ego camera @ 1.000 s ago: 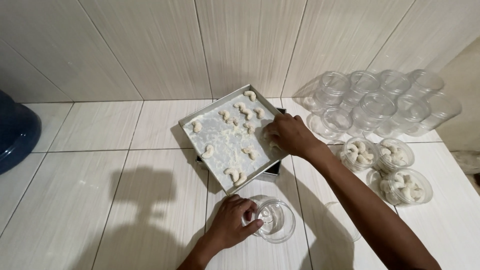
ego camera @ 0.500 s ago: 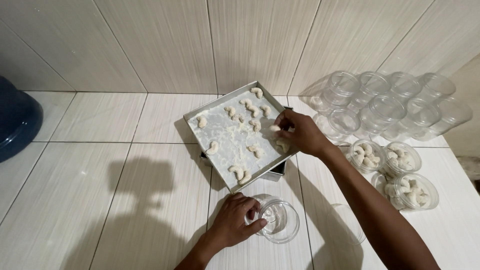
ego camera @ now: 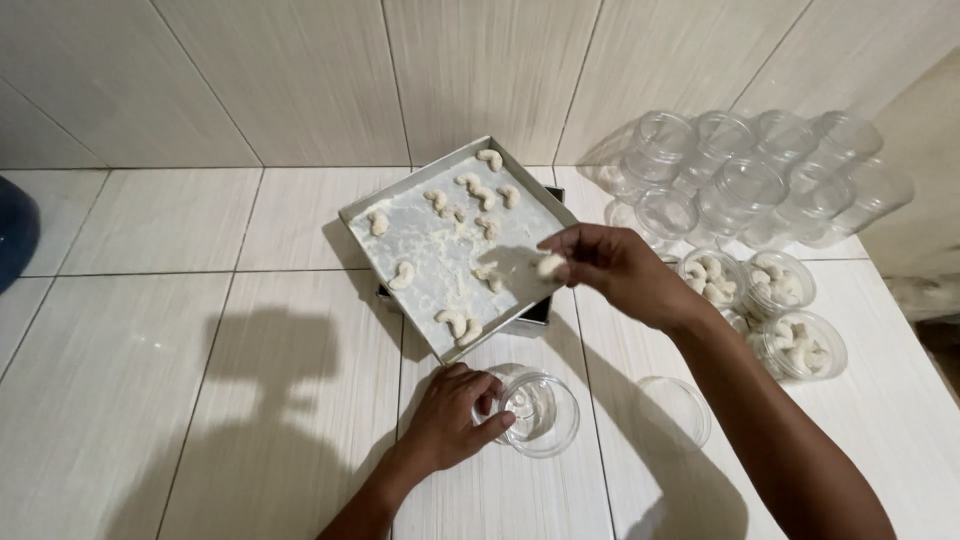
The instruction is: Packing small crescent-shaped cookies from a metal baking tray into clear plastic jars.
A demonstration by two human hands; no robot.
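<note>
My right hand [ego camera: 615, 268] hovers over the near right corner of a square metal baking tray [ego camera: 395, 201] and pinches a pale crescent cookie [ego camera: 550, 265] between its fingertips. Several more crescent cookies [ego camera: 453, 320] lie scattered on the floury tray. My left hand [ego camera: 450, 418] rests on the tiled floor and grips the side of a small clear plastic jar [ego camera: 540, 410], which stands open and looks empty, just in front of the tray.
A clear round lid [ego camera: 672, 410] lies right of the jar. Three jars filled with cookies [ego camera: 790, 318] stand at the right. Several empty clear jars [ego camera: 750, 180] are stacked against the tiled wall. A dark blue container [ego camera: 12, 230] sits at the left edge.
My right hand has lifted off the tray with a cookie and drawn back toward me. My left hand has stayed on the jar.
</note>
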